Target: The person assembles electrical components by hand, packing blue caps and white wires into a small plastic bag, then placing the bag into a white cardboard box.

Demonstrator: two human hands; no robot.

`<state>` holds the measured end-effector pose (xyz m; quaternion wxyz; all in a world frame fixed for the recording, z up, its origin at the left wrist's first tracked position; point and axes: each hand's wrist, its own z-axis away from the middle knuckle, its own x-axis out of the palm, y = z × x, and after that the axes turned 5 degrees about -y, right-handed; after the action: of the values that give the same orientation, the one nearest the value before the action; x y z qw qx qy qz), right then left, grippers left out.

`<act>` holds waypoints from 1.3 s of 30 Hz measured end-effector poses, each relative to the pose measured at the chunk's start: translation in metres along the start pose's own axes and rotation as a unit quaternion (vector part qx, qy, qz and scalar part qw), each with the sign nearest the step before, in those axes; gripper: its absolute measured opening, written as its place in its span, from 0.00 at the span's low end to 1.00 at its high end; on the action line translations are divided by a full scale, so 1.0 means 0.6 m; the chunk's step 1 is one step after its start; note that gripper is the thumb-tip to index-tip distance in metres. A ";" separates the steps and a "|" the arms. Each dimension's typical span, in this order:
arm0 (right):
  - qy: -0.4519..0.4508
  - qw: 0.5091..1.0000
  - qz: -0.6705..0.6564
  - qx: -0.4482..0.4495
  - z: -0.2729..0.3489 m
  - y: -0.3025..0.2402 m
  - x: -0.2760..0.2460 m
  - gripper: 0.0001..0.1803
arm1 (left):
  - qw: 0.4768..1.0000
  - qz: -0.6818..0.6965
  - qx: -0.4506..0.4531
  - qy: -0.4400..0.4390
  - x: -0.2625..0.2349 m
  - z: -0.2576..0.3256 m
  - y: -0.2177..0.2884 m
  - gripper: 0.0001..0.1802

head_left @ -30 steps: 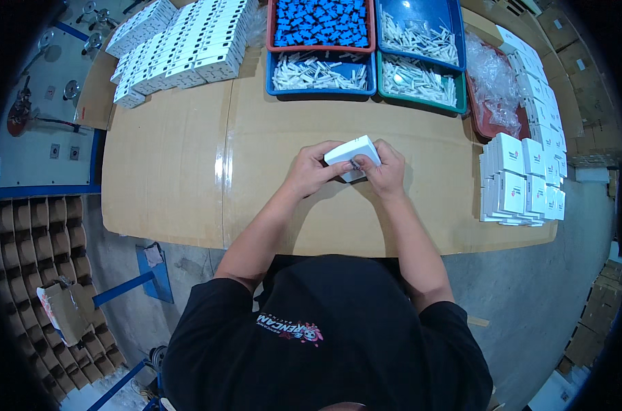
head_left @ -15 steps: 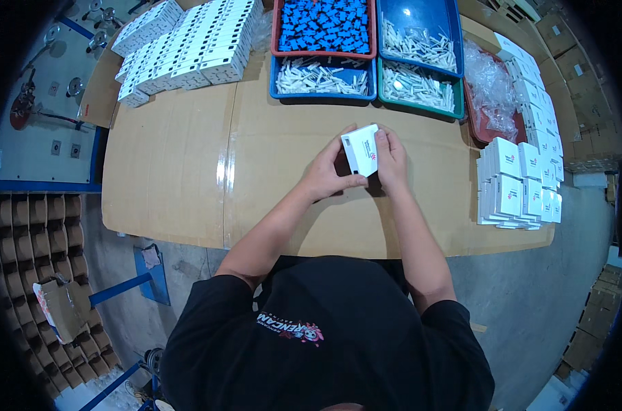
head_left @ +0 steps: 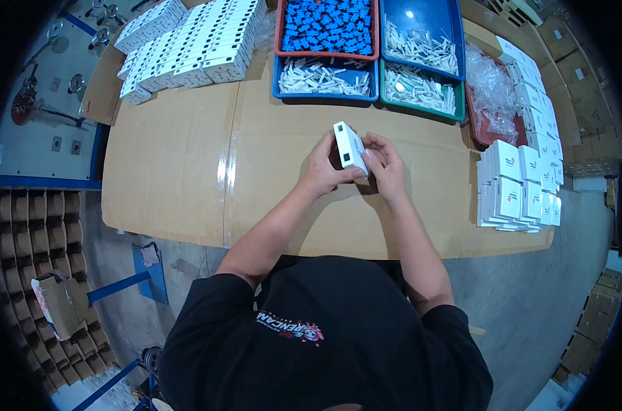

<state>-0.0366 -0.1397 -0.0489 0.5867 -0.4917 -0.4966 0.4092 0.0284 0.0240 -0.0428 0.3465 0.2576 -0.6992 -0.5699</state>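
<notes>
Both hands hold one small white carton (head_left: 348,146) upright above the cardboard-covered table (head_left: 187,171). My left hand (head_left: 323,170) grips its lower left side. My right hand (head_left: 386,164) closes on its lower right edge, fingers pressed at the bottom flap. The top of the carton points away from me toward the trays.
Behind the hands stand a red tray of blue parts (head_left: 328,26), a blue tray of white parts (head_left: 324,77), another blue tray (head_left: 420,34) and a green tray (head_left: 420,89). White boxes are stacked at far left (head_left: 187,44) and at right (head_left: 516,188). A clear bag (head_left: 492,89) lies in a red tray.
The carton was turned from lying tilted between the hands to standing upright, and both hands shifted slightly left with it.
</notes>
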 end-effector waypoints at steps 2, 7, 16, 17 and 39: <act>-0.029 0.999 0.008 -0.019 0.009 -0.007 -0.011 0.31 | 1.000 0.026 0.015 0.009 -0.002 0.001 -0.001 0.52; -0.110 0.981 0.110 -0.117 0.018 -0.074 -0.010 0.47 | 1.000 0.006 0.006 -0.023 -0.009 0.003 -0.023 0.56; -0.136 0.924 0.315 -0.170 0.016 -0.094 0.012 0.57 | 0.996 -0.019 -0.038 -0.076 -0.025 -0.008 -0.044 0.51; -0.136 0.923 0.316 -0.171 0.017 -0.094 0.012 0.57 | 0.998 -0.010 -0.018 -0.068 -0.022 -0.008 -0.044 0.50; -0.067 0.935 0.325 -0.124 0.014 -0.087 0.002 0.56 | 0.966 0.064 -0.167 -0.185 -0.036 -0.033 0.026 0.31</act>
<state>-0.0450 -0.1465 0.0028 0.3215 -0.6662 -0.3949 0.5448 0.0577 0.0314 -0.0295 0.2849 0.0413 -0.6609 -0.6931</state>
